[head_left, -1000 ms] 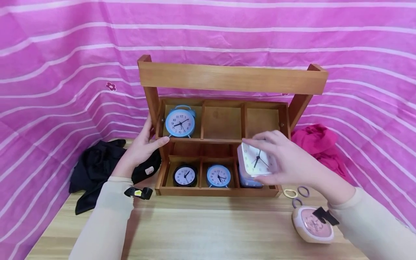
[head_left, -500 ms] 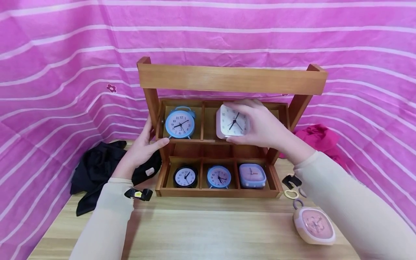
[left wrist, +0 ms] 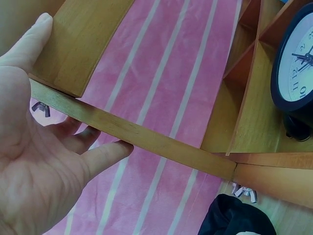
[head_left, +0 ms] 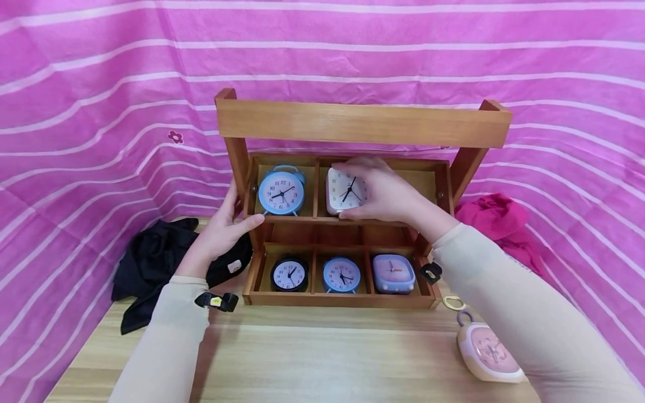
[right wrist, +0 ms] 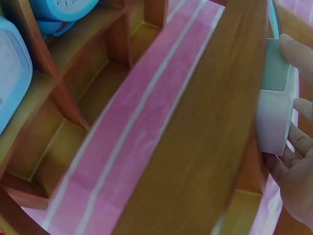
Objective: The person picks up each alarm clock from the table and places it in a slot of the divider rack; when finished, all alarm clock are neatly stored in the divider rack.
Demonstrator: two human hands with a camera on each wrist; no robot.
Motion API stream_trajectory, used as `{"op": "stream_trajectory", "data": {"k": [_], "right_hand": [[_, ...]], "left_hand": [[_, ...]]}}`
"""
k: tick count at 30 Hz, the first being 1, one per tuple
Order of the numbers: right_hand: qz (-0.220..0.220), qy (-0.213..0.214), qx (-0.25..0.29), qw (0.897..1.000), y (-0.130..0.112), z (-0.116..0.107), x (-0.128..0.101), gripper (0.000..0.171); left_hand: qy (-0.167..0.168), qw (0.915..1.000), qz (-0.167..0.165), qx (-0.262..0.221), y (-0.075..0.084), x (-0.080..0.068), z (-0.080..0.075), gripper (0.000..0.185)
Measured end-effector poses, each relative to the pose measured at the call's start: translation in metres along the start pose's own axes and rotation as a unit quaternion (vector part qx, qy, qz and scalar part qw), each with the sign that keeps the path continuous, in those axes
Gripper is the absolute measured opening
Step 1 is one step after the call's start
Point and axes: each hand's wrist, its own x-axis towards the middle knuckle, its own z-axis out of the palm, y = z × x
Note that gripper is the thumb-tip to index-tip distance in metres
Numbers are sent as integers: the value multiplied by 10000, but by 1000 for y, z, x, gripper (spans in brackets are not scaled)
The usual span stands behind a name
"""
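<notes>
A square white alarm clock (head_left: 344, 191) stands in the middle compartment of the upper tier of a wooden rack (head_left: 363, 120). My right hand (head_left: 387, 193) grips it from the right, thumb low and fingers over the top. In the right wrist view the pale side of the clock (right wrist: 275, 120) shows between thumb and fingers. My left hand (head_left: 221, 232) holds the rack's left end, its thumb on the front edge. In the left wrist view its fingers (left wrist: 107, 159) reach past a wooden side bar (left wrist: 146, 134). A round blue alarm clock (head_left: 281, 193) occupies the upper left compartment.
The lower tier holds a black clock (head_left: 289, 275), a blue clock (head_left: 341, 275) and a lilac clock (head_left: 393, 273). A pink clock (head_left: 491, 352) lies front right near a yellow ring (head_left: 454, 303). Black cloth (head_left: 151, 260) lies left, magenta cloth (head_left: 496, 221) right.
My right hand has carried the white alarm clock up and left, from in front of the lower right compartment into the upper middle one. My left hand has stayed at the rack's left end.
</notes>
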Motion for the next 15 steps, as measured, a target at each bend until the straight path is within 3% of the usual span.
{"op": "stream_trajectory", "data": {"k": [15], "right_hand": [[155, -312, -57, 9994, 4, 10, 4, 90]], "left_hand": [[21, 9999, -119, 90, 1, -1, 0, 99]]}}
